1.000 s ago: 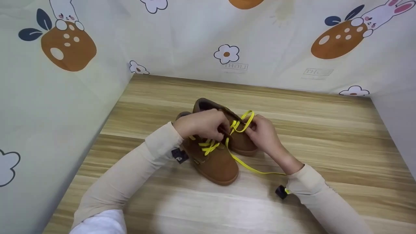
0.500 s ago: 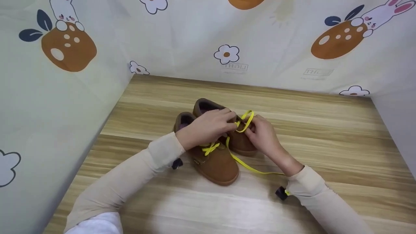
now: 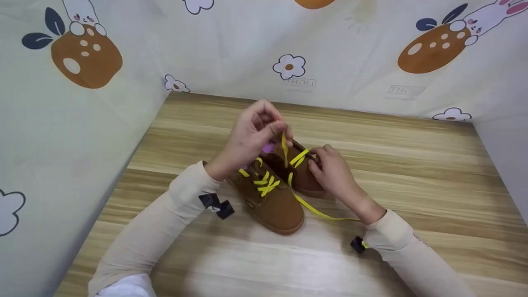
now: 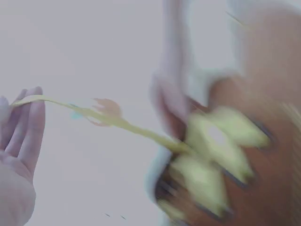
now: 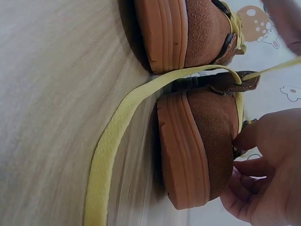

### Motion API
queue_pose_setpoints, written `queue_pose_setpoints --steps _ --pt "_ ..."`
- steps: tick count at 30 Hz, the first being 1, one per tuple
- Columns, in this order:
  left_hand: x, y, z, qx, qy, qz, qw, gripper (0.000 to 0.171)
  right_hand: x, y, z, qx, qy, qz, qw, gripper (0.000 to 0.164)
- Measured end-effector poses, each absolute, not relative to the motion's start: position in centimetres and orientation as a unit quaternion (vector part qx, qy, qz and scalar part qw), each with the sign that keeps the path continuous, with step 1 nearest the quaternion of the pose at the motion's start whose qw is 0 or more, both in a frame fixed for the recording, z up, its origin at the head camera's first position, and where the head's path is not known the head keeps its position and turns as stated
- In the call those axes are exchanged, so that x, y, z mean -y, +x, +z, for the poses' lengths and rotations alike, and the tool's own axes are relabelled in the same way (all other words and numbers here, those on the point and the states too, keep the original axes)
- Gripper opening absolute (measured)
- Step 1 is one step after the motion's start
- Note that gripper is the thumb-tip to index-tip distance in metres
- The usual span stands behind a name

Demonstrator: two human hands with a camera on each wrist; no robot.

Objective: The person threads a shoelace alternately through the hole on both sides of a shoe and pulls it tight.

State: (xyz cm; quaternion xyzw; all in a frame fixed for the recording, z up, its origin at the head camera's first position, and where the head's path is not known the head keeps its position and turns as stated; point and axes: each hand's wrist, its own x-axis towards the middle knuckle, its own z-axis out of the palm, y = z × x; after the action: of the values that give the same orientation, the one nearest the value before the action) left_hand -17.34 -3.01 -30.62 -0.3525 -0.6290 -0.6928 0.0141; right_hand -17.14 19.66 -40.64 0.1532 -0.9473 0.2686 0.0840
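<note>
Two brown shoes with yellow laces stand side by side: a near shoe (image 3: 280, 212), laced in crosses, and a far shoe (image 3: 306, 181). Above the far shoe, my left hand (image 3: 253, 132) pinches a yellow shoelace (image 3: 285, 150) between thumb and fingers. The left wrist view shows that lace (image 4: 117, 123) stretched from the hand to the shoe. My right hand (image 3: 333, 171) pinches the far shoe's eyelet flap; in the right wrist view its thumb and fingers (image 5: 249, 139) are at the upper, fingertips partly hidden. A loose lace end (image 5: 117, 125) trails across the surface.
The shoes stand on a wood-grain surface (image 3: 231, 264). Behind and to the left rise pale curtains (image 3: 231, 49) printed with rabbits, oranges and flowers. Small black cameras (image 3: 358, 244) sit at both wrists.
My left hand has moved from low over the shoes to higher up, drawing the lace with it. The yellow loop beside my right hand has gone; the right hand has stayed put.
</note>
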Motion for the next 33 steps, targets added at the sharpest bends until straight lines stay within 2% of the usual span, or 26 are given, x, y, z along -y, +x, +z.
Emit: queue_pose_setpoints --steps 4,10,15,18,23,28,33 --pt "3.0 -16.7 -28.8 0.566 -0.355 -0.743 0.041 0.014 -19.7 -17.0 -40.6 0.952 0.150 0.254 0.081 0.026" --pt "2.6 -16.6 -29.3 0.595 -0.350 -0.723 0.026 0.015 -19.3 -16.1 -40.4 0.949 0.158 0.258 0.089 0.035" --pt "2.5 -16.8 -29.4 0.587 -0.341 -0.734 0.013 0.018 -18.4 -15.5 -40.0 0.950 0.160 0.257 0.071 0.061" --pt "2.4 -16.7 -29.3 0.585 -0.345 -0.734 0.005 0.016 -18.3 -15.6 -39.9 0.957 0.153 0.239 0.059 0.071" --pt "2.4 -16.3 -28.7 0.567 -0.351 -0.745 0.004 0.021 -18.4 -16.0 -40.0 0.958 0.142 0.243 0.056 0.067" --pt "2.8 -15.8 -27.0 0.522 -0.350 -0.776 0.052 0.026 -18.2 -16.4 -39.9 0.955 0.145 0.254 0.049 0.059" --pt "3.1 -17.0 -26.7 0.536 -0.324 -0.774 0.097 0.017 -18.0 -16.5 -39.7 0.955 0.141 0.259 0.039 0.055"
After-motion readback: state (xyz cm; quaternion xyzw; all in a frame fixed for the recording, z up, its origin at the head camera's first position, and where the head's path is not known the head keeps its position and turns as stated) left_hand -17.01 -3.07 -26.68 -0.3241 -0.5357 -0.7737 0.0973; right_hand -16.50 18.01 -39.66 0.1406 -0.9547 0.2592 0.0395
